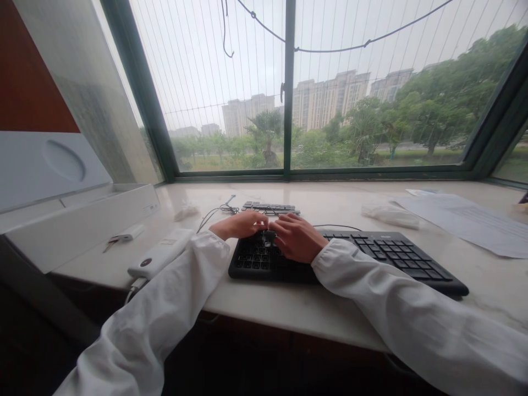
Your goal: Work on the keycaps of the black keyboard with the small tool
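Note:
A black keyboard lies on the white sill, its left part showing bare key sockets and its right part still bearing keycaps. Over the upper left of the keyboard, my left hand has its fingers pinched together, close to my right hand. My right hand is curled over the keys with its fingertips closed. A small dark piece shows at the right fingertips; its kind cannot be made out. Just behind the hands, loose keycaps lie grouped in rows, partly hidden by the fingers.
To the left lie a white power bank with a cable plugged in, a small white item and an open white box. A thin black cable curls behind my left hand. Clear plastic wrap and paper sheets lie right, below the window.

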A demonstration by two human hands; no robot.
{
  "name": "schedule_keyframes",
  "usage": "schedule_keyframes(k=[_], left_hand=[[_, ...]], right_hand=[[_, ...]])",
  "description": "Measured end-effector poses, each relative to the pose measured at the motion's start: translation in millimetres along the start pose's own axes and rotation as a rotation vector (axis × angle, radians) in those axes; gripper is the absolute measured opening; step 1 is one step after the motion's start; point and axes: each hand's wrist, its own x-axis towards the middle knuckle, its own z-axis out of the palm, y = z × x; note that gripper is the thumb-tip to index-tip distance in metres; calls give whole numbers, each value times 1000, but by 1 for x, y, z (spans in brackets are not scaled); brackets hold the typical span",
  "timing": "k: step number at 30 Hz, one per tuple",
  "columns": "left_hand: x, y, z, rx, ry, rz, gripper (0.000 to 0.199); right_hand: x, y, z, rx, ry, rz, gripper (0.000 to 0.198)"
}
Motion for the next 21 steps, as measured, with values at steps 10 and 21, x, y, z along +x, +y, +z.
schedule_keyframes(k=[10, 21], left_hand=[[0, 3, -1, -6, -15, 6, 20], [-2, 11, -5, -13, -18, -18, 18]], right_hand=[[-3, 3, 0, 266, 20, 17, 14], [-2, 8, -5, 244, -60, -2, 20]])
